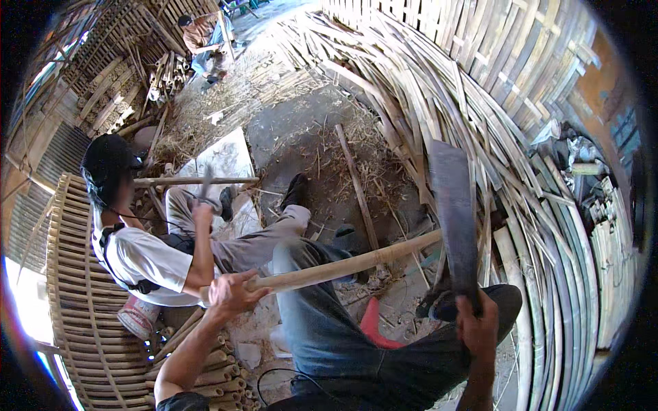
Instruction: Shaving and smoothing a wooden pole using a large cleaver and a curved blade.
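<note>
My left hand point(234, 296) is closed around the near end of a bamboo pole point(343, 266), which slants across above my thighs toward the right. My right hand point(478, 320) grips the handle of a machete point(452, 198), its broad dark blade standing upright. The pole's far end meets the blade's edge in this view; whether they touch I cannot tell. My bent knees, in dark jeans point(312, 322), lie below the pole. A red pointed piece point(374, 325) shows between my legs.
Close on my left sits a co-worker in a white shirt point(147, 257), holding a blade near another pole point(195, 181). Long bamboo strips point(404, 89) are heaped along the right. Cut bamboo poles point(223, 383) lie at lower left. Another person point(199, 41) sits far back.
</note>
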### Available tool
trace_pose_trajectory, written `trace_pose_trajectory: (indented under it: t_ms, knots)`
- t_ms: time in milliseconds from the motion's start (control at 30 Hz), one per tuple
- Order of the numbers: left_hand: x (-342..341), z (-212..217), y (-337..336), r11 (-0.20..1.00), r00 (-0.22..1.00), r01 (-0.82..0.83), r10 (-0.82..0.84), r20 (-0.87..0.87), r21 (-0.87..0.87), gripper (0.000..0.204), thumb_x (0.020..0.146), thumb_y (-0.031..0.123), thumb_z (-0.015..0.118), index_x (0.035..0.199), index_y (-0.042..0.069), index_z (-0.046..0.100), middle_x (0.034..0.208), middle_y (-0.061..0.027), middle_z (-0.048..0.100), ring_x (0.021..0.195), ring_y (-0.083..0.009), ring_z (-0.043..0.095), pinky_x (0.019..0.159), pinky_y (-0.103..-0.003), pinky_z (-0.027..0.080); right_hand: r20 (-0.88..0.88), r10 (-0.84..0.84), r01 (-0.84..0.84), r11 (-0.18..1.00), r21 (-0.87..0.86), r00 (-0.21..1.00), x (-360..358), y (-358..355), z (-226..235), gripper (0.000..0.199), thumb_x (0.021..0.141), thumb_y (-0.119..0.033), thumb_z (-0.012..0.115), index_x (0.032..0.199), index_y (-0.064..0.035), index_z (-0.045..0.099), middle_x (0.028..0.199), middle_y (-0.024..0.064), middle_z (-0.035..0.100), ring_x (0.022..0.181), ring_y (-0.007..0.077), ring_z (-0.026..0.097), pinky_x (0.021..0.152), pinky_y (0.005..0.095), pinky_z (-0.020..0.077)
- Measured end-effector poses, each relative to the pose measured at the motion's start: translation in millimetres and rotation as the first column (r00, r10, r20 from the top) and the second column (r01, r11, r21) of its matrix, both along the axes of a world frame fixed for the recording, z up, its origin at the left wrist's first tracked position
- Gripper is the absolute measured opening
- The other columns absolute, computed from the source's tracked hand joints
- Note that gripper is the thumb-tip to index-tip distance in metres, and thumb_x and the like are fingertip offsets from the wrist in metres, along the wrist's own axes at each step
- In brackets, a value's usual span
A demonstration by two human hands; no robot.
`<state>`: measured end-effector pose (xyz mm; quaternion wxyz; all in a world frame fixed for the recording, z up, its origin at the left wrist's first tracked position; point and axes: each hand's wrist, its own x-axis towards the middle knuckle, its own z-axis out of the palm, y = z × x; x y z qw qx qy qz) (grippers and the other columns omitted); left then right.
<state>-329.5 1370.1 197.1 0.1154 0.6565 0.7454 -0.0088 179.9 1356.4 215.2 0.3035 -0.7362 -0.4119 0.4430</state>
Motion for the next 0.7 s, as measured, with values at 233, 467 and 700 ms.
trace_pose_trajectory:
  t_ms: [233,467,700]
  knots:
    - [0.4,-15.3,-19.1,0.999,0.935,-0.011,0.028,0.355,-0.049,0.056,0.079,0.059,0.089,0.109,0.012,0.084,0.095,-0.0118,0.082,0.083,-0.0212,0.080,0.075,-0.034,0.063,0.182,-0.278,0.287,0.958,-0.025,0.943,56.2,-100.3,-49.8,0.032,0.095,-0.027,0.077,0.108,0.0022,0.073,0.087,0.0135,0.075,0.081,0.0268,0.070,0.080,0.0425,0.0550]
    - [8.4,-78.6,-37.8,0.984,0.888,0.143,-0.081,0.453,-0.104,0.059,0.076,0.056,0.092,0.108,0.007,0.083,0.094,-0.0111,0.081,0.083,-0.0187,0.078,0.077,-0.034,0.062,0.125,-0.144,0.149,0.988,-0.036,0.982,11.1,-132.3,-67.2,0.032,0.096,-0.029,0.078,0.093,0.0024,0.070,0.069,0.0051,0.066,0.062,0.0150,0.059,0.060,0.0357,0.0462]
    - [11.3,-94.7,-52.7,0.983,0.892,0.170,-0.125,0.434,-0.067,0.061,0.078,0.058,0.089,0.109,0.007,0.076,0.094,-0.0142,0.079,0.087,-0.0298,0.079,0.079,-0.040,0.063,0.527,0.213,-0.054,0.952,-0.301,0.823,13.8,-102.4,-48.1,0.054,0.085,-0.049,0.085,0.093,0.0036,0.076,0.078,0.0166,0.074,0.076,0.0312,0.072,0.073,0.0440,0.0531]
